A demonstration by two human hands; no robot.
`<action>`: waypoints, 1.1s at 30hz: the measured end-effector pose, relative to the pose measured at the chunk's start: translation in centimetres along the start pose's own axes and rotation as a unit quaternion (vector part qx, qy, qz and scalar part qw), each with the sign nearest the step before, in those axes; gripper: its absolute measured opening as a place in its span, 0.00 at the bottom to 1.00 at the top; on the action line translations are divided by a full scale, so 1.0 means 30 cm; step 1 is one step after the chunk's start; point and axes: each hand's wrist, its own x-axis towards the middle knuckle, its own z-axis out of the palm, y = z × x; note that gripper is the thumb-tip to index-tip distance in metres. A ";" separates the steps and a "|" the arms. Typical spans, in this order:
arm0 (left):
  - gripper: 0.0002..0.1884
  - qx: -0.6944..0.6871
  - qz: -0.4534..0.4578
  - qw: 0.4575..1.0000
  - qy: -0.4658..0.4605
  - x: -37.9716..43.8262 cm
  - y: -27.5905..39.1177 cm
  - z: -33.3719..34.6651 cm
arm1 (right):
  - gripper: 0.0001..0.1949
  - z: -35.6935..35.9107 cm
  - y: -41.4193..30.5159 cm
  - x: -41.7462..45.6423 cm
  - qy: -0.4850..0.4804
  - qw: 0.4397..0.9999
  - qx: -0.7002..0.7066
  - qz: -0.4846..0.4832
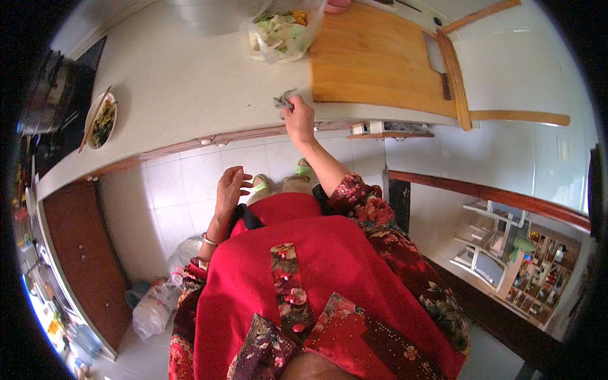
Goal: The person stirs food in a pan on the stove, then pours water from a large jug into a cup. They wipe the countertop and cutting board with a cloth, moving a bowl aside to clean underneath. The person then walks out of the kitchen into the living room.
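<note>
My right hand [299,118] is at the front edge of the pale countertop [190,76], its fingers closed around a crumpled grey cloth or piece of plastic [285,100]. Just right of it lies a large wooden cutting board [370,57]. Beyond my hand stands a clear plastic bag [280,35] with cut vegetables inside. My left hand [232,187] hangs in the air in front of the counter, fingers slightly apart and holding nothing. A bracelet [209,239] circles that wrist.
A cleaver [438,64] lies at the board's right side, beside a bundle of thin sticks [453,80]. On the left are a dish of cooked greens [104,121], chopsticks [95,118] and a dark stove [71,109]. A drawer [392,131] stands open under the counter. Plastic bags [154,306] sit on the floor.
</note>
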 end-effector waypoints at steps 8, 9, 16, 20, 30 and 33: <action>0.19 -0.045 0.018 0.995 0.083 -0.061 -0.046 -0.076 | 0.17 -0.051 -0.040 0.156 -0.047 0.998 0.004 -0.031; 0.19 -0.055 0.015 0.994 0.094 -0.071 -0.050 -0.082 | 0.19 -0.065 -0.010 0.172 -0.081 0.996 -0.043 -0.015; 0.19 -0.093 0.024 0.988 0.120 -0.108 -0.068 -0.122 | 0.19 -0.023 -0.003 0.079 -0.174 0.934 -0.267 -0.164; 0.21 -0.092 0.023 0.989 0.109 -0.119 -0.044 -0.127 | 0.16 0.014 -0.049 0.057 -0.181 0.945 -0.208 -0.174; 0.19 -0.109 0.028 0.985 0.132 -0.107 -0.064 -0.157 | 0.12 -0.040 -0.013 0.136 -0.168 0.979 -0.108 0.043; 0.19 -0.118 0.028 0.984 0.133 -0.102 -0.066 -0.160 | 0.13 -0.048 0.025 0.093 -0.159 0.958 -0.231 -0.064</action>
